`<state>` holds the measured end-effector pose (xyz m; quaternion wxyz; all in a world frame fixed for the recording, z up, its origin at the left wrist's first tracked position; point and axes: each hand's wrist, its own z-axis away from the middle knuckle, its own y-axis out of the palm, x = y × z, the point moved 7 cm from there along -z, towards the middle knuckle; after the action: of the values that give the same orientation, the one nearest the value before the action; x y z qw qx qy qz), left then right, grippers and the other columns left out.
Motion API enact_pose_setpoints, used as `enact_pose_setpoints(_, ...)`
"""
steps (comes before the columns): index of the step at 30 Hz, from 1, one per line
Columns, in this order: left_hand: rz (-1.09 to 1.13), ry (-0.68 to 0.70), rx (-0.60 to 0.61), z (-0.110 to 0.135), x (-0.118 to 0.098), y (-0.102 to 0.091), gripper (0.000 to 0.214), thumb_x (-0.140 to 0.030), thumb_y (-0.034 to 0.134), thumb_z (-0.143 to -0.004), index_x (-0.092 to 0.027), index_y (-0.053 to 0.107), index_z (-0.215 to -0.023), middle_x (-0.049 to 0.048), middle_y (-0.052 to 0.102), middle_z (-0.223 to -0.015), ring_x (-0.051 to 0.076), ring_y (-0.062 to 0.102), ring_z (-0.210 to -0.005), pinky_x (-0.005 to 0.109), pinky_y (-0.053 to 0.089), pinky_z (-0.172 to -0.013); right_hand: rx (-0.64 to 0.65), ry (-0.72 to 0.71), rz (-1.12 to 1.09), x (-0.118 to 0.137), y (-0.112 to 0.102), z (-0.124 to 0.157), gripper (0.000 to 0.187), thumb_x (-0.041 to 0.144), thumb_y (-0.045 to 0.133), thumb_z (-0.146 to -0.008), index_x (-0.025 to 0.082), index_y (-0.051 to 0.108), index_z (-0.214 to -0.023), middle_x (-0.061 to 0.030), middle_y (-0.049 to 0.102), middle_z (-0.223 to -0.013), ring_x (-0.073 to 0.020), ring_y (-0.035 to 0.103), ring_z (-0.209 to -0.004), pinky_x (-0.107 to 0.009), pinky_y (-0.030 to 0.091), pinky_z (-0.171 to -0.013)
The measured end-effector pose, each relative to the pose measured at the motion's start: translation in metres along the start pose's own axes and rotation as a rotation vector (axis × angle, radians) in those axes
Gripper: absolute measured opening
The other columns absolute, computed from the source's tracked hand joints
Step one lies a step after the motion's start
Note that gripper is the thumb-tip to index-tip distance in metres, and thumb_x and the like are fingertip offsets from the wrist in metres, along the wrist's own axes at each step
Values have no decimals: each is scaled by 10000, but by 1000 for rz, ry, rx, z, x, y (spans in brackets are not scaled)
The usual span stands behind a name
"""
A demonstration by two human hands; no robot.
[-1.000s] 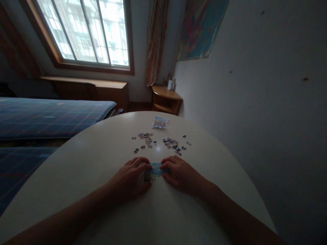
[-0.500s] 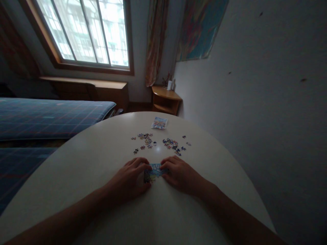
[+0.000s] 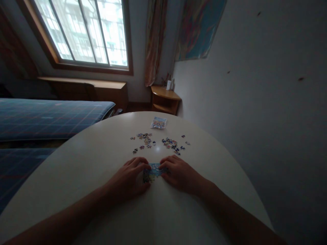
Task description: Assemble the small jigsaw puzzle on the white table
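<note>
A partly joined jigsaw puzzle (image 3: 154,169), mostly blue along its top, lies flat on the white round table (image 3: 84,160). My left hand (image 3: 130,175) grips its left side, fingers at the top edge and thumb near the lower edge. On the right side, my right hand (image 3: 178,173) holds it with bent fingers, covering that end. Just beyond my hands are two loose heaps of puzzle pieces, a left heap (image 3: 146,139) and a right heap (image 3: 169,143). Several single pieces lie scattered around them.
A small picture sheet (image 3: 158,123) lies near the table's far edge. To the left is a bed with a blue checked mattress (image 3: 56,117). A wooden corner shelf (image 3: 165,93) stands behind the table, and a bare wall (image 3: 242,102) runs along the right.
The view has shifted very slightly. Both hands stay on the joined puzzle, with hardly any visible movement of the fingers.
</note>
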<state>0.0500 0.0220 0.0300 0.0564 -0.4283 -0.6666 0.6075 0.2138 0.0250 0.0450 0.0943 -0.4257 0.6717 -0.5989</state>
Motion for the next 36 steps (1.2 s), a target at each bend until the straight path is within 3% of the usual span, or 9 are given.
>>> enact_pose_setpoints(13, 9, 2, -7, 2, 3, 1, 411, -231, 693, -744, -251, 600, -1143, 78, 579, -1237, 277, 574, -1127, 468, 473, -1013, 15, -2, -12, 1, 1, -1, 202, 175, 646, -863, 194, 663, -1063, -88, 670, -1138, -218, 582, -1079, -391, 465, -982)
enact_pose_setpoints(16, 5, 5, -2, 2, 3, 2, 416, -242, 694, -751, -255, 600, -1157, 76, 572, -1253, 280, 570, -1139, 467, 475, -1011, -73, 53, -30, -12, -4, -3, 386, 224, 664, -855, 185, 588, -1231, -105, 661, -1182, -233, 560, -1152, -407, 450, -1018)
enact_pose_setpoints(19, 2, 5, -5, 2, 5, 3, 422, -256, 699, -757, -256, 602, -1168, 75, 565, -1268, 280, 571, -1147, 472, 476, -1016, -273, 184, 28, -41, -18, -2, 623, 313, 648, -862, 167, 415, -1421, -149, 601, -1310, -287, 460, -1306, -500, 371, -1092)
enact_pose_setpoints(21, 4, 0, -8, 2, 5, 3, 410, -262, 699, -759, -253, 609, -1159, 76, 570, -1261, 281, 578, -1141, 478, 479, -1017, -327, 286, 77, -64, -23, 0, 746, 379, 625, -860, 159, 301, -1495, -160, 577, -1357, -325, 396, -1367, -556, 314, -1116)
enact_pose_setpoints(25, 8, -16, 3, 2, 4, 3, 405, -263, 694, -757, -248, 615, -1153, 83, 567, -1270, 292, 573, -1153, 498, 476, -1022, -242, 430, 89, -97, -20, 3, 879, 478, 580, -859, 130, 161, -1549, -172, 517, -1442, -338, 318, -1426, -556, 261, -1147)
enact_pose_setpoints(29, 8, -11, 10, 2, 3, 3, 400, -272, 689, -768, -242, 609, -1159, 91, 565, -1272, 292, 568, -1157, 503, 472, -1026, -136, 442, 109, -100, -12, 3, 892, 505, 526, -889, 112, 91, -1561, -163, 451, -1505, -313, 254, -1463, -526, 227, -1170)
enact_pose_setpoints(33, 4, -2, 3, 2, 3, 3, 394, -268, 694, -770, -248, 607, -1153, 80, 567, -1267, 286, 567, -1159, 495, 472, -1030, -137, 483, 176, -101, -15, 3, 844, 522, 505, -910, 106, 150, -1552, -169, 449, -1505, -329, 294, -1443, -514, 253, -1156)
enact_pose_setpoints(36, 5, 1, 1, 2, 4, 3, 388, -263, 688, -775, -251, 607, -1154, 77, 569, -1268, 281, 570, -1159, 490, 473, -1031, -156, 582, 274, -104, -25, 8, 768, 494, 469, -937, 99, 197, -1537, -172, 529, -1434, -339, 370, -1392, -507, 326, -1109)
